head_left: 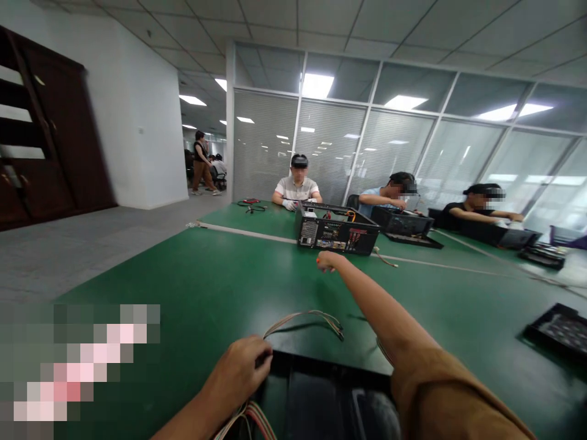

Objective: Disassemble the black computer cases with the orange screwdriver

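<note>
My left hand [241, 371] rests closed on the near-left corner of a black computer case [321, 397] lying at the table's near edge, right beside a bundle of coloured wires [247, 418]. A loop of thin cables [312, 319] arcs off the case onto the green table [206, 287]. My right arm stretches far forward over the table. My right hand [328, 261] is closed, with a small orange object at its fingertips, a short way in front of an open black computer case [337, 230] at mid-table.
Three people sit at the far side, working on other open cases [403, 223]. A black tray [557, 330] lies at the right. Tools [251, 206] lie at the far left of the table. A dark wooden cabinet [41, 134] stands at left; people stand in the corridor.
</note>
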Demonstrator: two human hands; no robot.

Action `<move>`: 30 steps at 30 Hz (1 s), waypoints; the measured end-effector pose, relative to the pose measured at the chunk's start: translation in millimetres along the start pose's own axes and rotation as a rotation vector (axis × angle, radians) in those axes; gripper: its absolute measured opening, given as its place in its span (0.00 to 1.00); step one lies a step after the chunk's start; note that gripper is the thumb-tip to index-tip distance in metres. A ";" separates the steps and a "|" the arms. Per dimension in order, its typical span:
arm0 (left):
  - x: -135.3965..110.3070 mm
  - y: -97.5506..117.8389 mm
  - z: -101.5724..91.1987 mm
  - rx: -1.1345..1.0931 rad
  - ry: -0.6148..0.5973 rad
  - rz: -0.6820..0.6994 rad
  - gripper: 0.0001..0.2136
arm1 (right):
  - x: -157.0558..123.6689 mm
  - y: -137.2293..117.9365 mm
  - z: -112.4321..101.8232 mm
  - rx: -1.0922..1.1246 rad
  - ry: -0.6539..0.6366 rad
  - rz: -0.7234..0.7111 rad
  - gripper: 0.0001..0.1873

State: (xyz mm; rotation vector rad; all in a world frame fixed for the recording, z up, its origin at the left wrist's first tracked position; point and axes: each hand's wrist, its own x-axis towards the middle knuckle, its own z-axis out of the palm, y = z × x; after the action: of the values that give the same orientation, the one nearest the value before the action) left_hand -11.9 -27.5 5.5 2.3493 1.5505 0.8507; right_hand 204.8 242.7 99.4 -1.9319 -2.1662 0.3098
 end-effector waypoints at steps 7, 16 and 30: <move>-5.0 7.3 -8.9 -0.033 0.012 0.003 0.09 | -158.5 -35.1 -3.1 0.312 0.150 -0.354 0.11; -21.0 20.6 -13.8 -0.088 -0.027 0.052 0.11 | -299.8 -72.5 38.8 0.866 0.503 -0.554 0.15; -20.3 19.7 -12.3 -0.193 -0.006 -0.011 0.13 | -305.1 -53.2 63.8 1.040 0.578 -0.532 0.16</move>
State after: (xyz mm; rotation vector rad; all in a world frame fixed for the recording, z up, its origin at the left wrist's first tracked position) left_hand -9.3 -55.8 17.5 2.2028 1.4086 0.9444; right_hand 168.7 -67.0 47.0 -0.7212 -1.5298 0.5415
